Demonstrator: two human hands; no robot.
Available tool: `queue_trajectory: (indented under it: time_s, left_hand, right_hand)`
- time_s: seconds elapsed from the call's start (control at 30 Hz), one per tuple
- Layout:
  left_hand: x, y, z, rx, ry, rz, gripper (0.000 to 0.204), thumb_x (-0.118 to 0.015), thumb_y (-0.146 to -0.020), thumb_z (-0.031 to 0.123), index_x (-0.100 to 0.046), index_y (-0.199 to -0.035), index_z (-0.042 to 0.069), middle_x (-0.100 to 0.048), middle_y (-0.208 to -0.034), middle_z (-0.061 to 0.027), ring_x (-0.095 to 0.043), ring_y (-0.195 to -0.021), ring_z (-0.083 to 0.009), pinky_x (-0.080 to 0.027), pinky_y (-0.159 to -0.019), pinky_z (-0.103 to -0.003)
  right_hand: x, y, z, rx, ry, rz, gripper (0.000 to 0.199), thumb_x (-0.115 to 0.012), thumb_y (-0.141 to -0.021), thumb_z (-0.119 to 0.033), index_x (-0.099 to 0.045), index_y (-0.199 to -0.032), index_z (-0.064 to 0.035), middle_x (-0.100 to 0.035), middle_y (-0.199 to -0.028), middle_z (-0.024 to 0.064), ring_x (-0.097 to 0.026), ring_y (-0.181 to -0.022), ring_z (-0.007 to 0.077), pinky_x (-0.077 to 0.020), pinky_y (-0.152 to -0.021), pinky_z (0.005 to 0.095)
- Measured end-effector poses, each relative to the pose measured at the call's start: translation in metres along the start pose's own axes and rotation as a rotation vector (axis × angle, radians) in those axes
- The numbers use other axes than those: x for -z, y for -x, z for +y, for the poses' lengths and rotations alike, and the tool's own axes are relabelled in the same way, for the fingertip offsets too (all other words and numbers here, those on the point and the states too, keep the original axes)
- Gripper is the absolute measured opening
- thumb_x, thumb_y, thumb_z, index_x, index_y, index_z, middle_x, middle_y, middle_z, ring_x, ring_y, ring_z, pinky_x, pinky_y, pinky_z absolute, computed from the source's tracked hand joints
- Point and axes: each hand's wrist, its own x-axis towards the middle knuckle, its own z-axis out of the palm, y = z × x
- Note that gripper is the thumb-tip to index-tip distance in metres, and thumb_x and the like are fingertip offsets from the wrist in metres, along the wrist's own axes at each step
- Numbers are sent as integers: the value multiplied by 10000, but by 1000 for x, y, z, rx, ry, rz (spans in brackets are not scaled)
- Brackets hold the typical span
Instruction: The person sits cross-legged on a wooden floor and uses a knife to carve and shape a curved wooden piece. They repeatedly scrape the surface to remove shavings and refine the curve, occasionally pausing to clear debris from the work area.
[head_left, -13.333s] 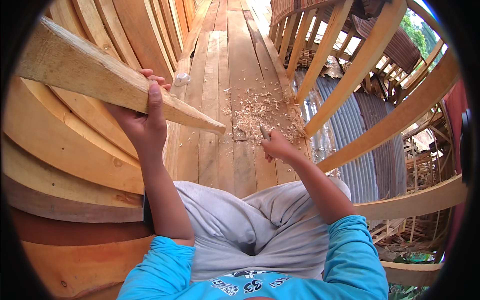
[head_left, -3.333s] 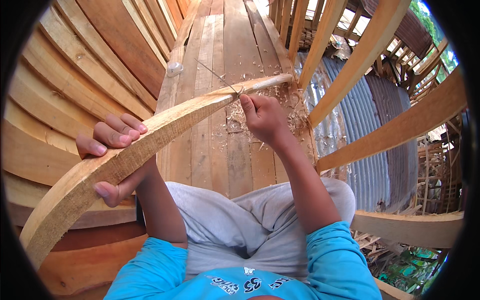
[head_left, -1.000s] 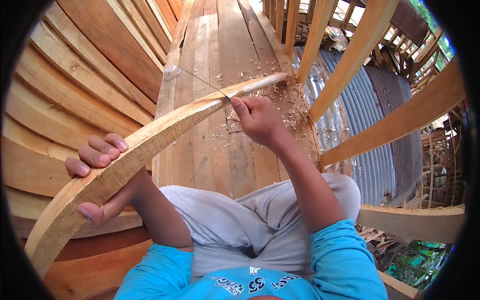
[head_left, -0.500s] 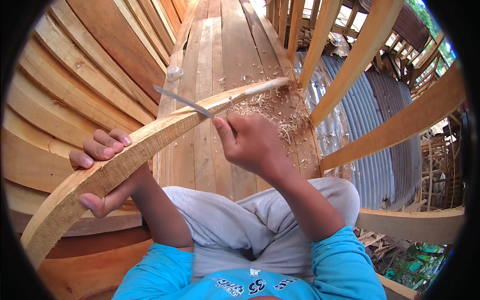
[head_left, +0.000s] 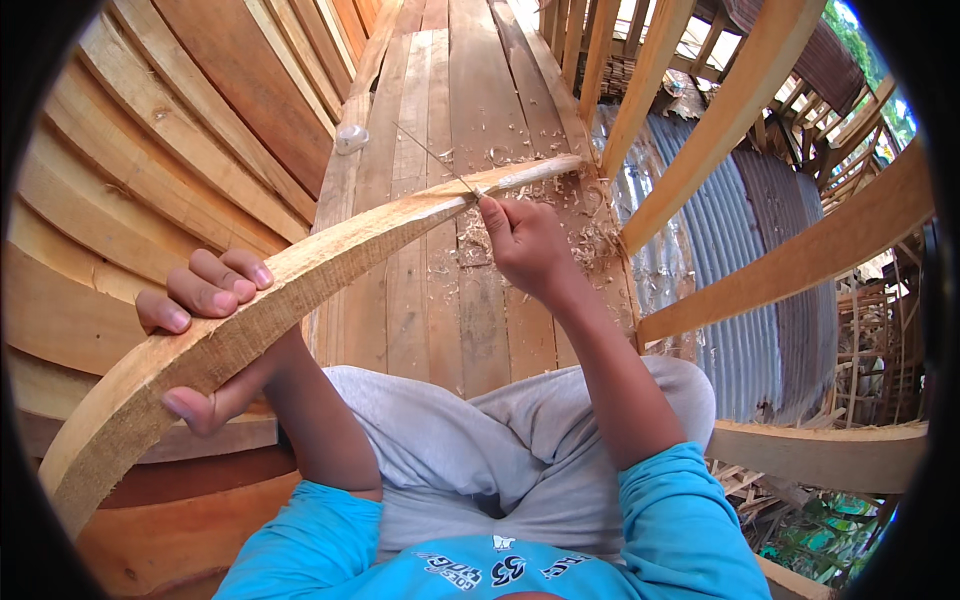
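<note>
A long curved wooden beam [head_left: 300, 277] slants from the lower left up to the far middle, its far end tapered and freshly pared pale. My left hand [head_left: 215, 315] is wrapped around its near part, fingers over the top and thumb beneath. In my closed right hand [head_left: 528, 245] is a knife [head_left: 437, 158], its handle hidden by the fingers. Seen nearly edge-on, the thin blade crosses the top of the beam close to the tapered end and points up and to the left.
Wood shavings [head_left: 500, 240] lie on the plank floor [head_left: 420, 330] under the beam's far end. A small clear container [head_left: 350, 139] sits by the left wall of curved planks [head_left: 140, 200]. Upright ribs [head_left: 690, 130] line the right side, with corrugated metal sheets [head_left: 740, 270] beyond.
My right hand has pushed the knife away from me along the beam, toward its tapered end. The blade has turned from broadside to nearly edge-on. My left hand keeps its hold.
</note>
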Motion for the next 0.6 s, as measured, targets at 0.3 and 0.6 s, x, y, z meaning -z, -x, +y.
queue_trajectory:
  time_s: [0.3, 0.6]
  left_hand:
    - [1, -1, 0, 4, 5, -22, 652, -600, -780, 712, -453, -943, 98, -547, -736, -93, -546, -665, -216, -521, -604, -370]
    - [1, -1, 0, 2, -11, -28, 655, -584, -781, 719, -452, -945, 98, -545, -737, -92, -542, -663, -213, -518, -606, -367]
  right_hand:
    - [-8, 8, 0, -54, 26, 41, 422, -523, -990, -330, -643, -686, -63, -567, -535, 171, -574, -492, 376, -450, -499, 478]
    - [-4, -1, 14, 45, -48, 39, 457, -548, -968, -365, -561, -638, -50, -543, -525, 192, -575, -516, 410, -446, -512, 496]
